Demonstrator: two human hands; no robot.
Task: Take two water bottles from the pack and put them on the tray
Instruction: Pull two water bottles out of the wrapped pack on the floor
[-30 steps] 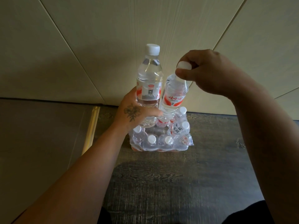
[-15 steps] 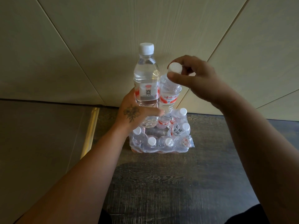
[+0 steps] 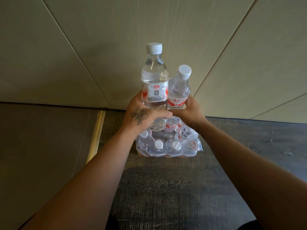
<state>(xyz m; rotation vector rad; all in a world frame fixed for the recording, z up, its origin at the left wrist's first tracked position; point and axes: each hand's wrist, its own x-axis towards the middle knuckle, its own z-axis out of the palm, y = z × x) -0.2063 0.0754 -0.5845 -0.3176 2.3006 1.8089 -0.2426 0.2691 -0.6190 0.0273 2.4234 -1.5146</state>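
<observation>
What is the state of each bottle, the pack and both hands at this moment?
Left bottle: capped, full, upright, held above the pack.
Right bottle: capped, leaning slightly right, held beside the left bottle.
Pack: plastic wrap torn open on top, several capped bottles inside, resting on the dark table.
Left hand: closed around the left bottle.
Right hand: closed around the right bottle.

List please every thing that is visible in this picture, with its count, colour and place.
clear plastic water bottles with white caps: 2, clear with red-white labels, held side by side above the pack
torn clear plastic pack of water bottles: 1, clear, white caps inside, on the floor by the wall
dark wood-grain floor: 1, dark brown, under the pack
beige panelled wall: 1, beige, behind
hands: 2, left hand on the taller bottle, right hand on the shorter bottle
</observation>
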